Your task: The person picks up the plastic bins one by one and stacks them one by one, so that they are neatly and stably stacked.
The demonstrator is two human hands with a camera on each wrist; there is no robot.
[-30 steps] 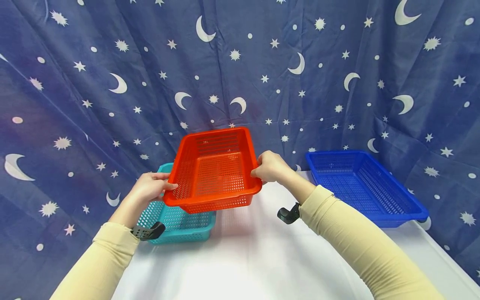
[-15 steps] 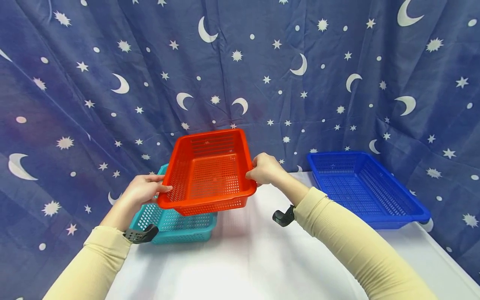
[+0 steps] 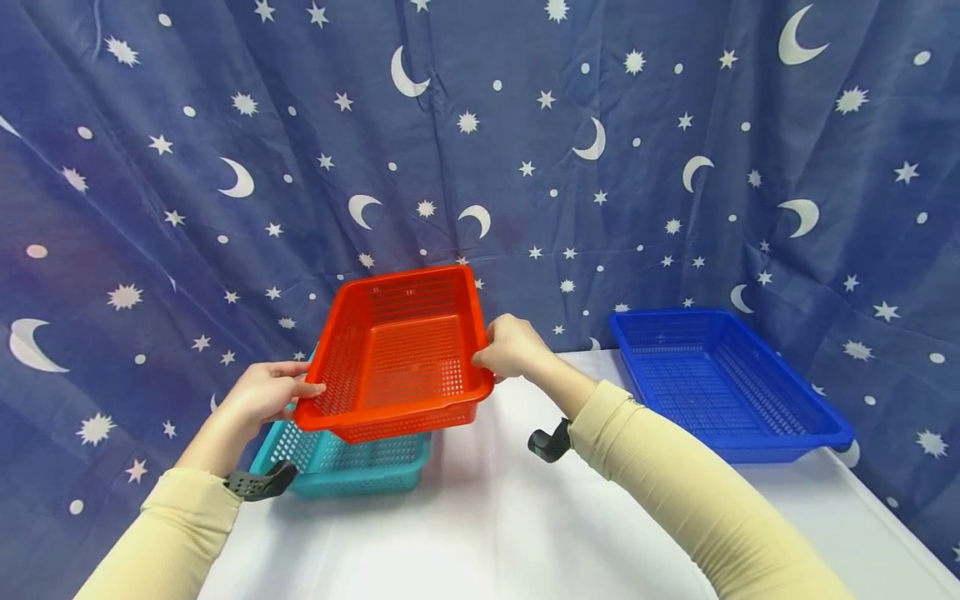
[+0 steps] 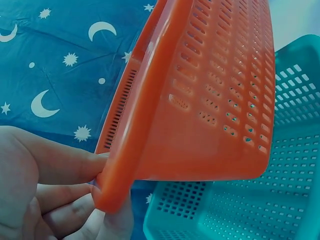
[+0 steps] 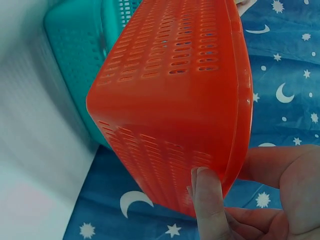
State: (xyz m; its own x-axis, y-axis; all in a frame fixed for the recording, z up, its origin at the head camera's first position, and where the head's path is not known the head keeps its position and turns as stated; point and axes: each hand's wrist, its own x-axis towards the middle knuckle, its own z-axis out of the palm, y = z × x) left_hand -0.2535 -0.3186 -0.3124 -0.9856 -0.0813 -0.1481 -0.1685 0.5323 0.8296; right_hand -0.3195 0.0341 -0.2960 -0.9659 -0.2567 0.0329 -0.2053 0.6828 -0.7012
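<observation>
An orange-red plastic basket [image 3: 408,350] with slotted walls is held up in the air, its near side tilted down, with nothing inside. My left hand [image 3: 264,393] pinches its rim near the front left corner, thumb on top and fingers below, as the left wrist view also shows. At the right side my right hand [image 3: 513,348] grips the rim; in the right wrist view a fingertip [image 5: 207,187] presses the outer wall. Below and behind it, a teal basket [image 3: 352,479] sits on the table, partly hidden by the red one.
A blue basket [image 3: 720,383] stands at the right on the white table [image 3: 487,533]. A dark blue curtain [image 3: 645,167] with moons and stars hangs close behind the table. Each wrist wears a dark strap [image 3: 258,482].
Both hands have carried the red basket to the left and slightly down in view, so it covers more of the teal basket. The grips have stayed the same.
</observation>
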